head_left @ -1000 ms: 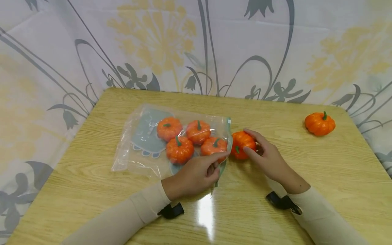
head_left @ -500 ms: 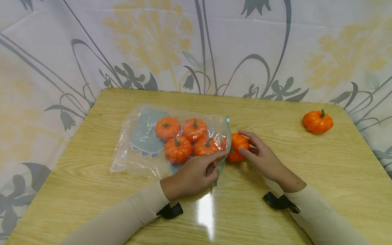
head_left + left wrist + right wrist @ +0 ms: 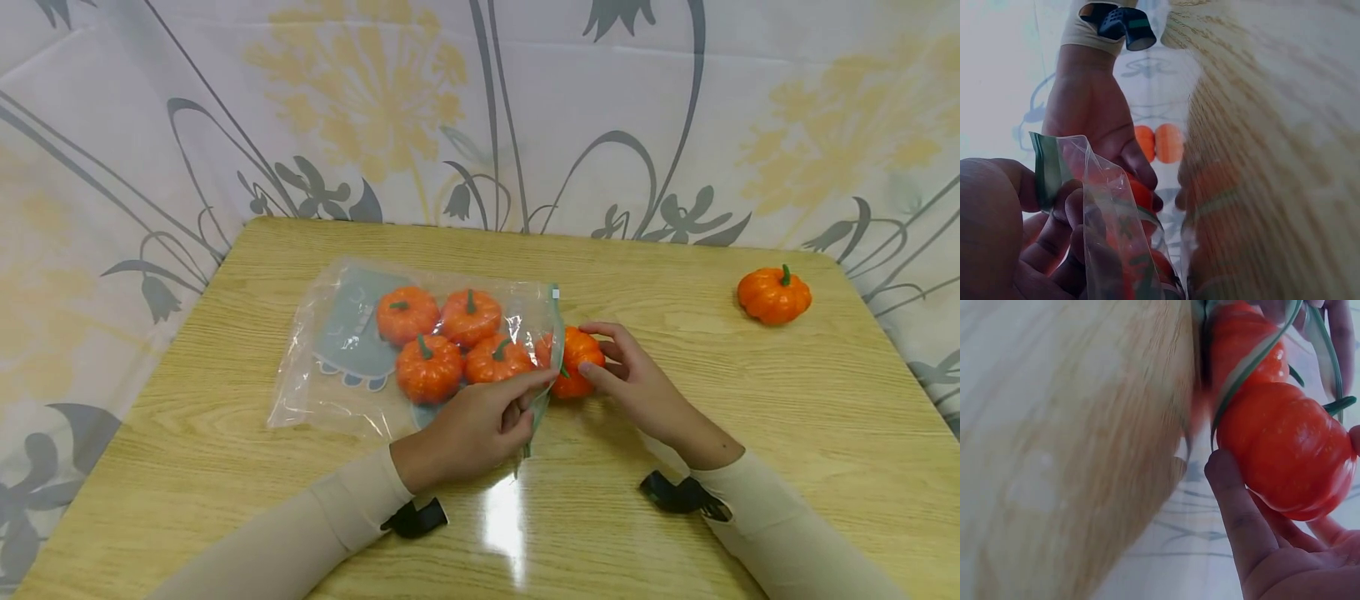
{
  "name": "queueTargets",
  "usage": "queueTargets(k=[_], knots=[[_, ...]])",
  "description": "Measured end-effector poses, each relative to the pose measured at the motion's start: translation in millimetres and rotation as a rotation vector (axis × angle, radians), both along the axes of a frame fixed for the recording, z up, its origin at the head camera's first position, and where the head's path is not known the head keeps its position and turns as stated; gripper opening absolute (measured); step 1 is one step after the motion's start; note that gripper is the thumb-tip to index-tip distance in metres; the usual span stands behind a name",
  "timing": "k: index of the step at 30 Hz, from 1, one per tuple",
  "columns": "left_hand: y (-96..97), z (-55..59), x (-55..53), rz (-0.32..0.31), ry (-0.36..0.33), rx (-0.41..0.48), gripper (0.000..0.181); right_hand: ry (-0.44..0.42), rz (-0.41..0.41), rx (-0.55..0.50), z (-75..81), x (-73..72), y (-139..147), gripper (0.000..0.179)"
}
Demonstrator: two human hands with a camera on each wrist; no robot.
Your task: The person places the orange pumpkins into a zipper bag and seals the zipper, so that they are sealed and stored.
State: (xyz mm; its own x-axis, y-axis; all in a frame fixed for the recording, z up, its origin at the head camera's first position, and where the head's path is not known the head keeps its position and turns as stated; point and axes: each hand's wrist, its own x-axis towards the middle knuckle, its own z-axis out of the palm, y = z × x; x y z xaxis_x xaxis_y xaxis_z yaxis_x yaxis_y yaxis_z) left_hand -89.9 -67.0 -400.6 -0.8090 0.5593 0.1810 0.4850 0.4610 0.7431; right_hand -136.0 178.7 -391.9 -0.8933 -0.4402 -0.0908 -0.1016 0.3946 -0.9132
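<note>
A clear zip bag [image 3: 303, 379] with a green-edged mouth lies flat on the table, its opening facing right. Several small orange toy pumpkins [image 3: 429, 369] with green stems are inside it. My left hand [image 3: 472, 429] pinches the near side of the bag's mouth; in the left wrist view the green strip [image 3: 1047, 172] sits between thumb and fingers. At the opening, another pumpkin [image 3: 583, 350] is partly inside the bag. My right hand [image 3: 648, 392] holds that pumpkin from the right, its fingers curved around it; the right wrist view shows the bag's rim [image 3: 1254, 362] against the pumpkin.
One more pumpkin [image 3: 775, 296] stands apart at the back right of the wooden table [image 3: 750, 392]. Behind the table hangs a floral-patterned cloth [image 3: 555, 108]. Black straps [image 3: 416, 518] are worn at both wrists.
My right hand has moved left, bringing its pumpkin partly into the bag's mouth. The pumpkins inside have shifted slightly left. My left hand keeps its pinch on the bag.
</note>
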Motion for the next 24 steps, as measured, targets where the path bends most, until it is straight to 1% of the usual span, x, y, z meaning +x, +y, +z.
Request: queueTargets(k=[10,16,20,24], knots=[[-0.8,0.0,0.3,-0.008,0.010,0.012,0.052,-0.087,0.017,-0.071,-0.8,1.7,-3.5,0.051],[-0.8,1.1,1.3,-0.014,0.009,0.036,0.053,-0.101,0.032,-0.089,-3.8,2.0,-4.8,0.053],[-0.5,1.5,1.9,-0.026,0.022,0.054,0.054,-0.106,0.031,-0.087,-5.6,2.5,-5.4,0.053],[0.1,1.9,2.4,-0.030,0.034,0.055,0.053,-0.105,0.042,-0.107,-6.5,3.5,-6.5,0.055]])
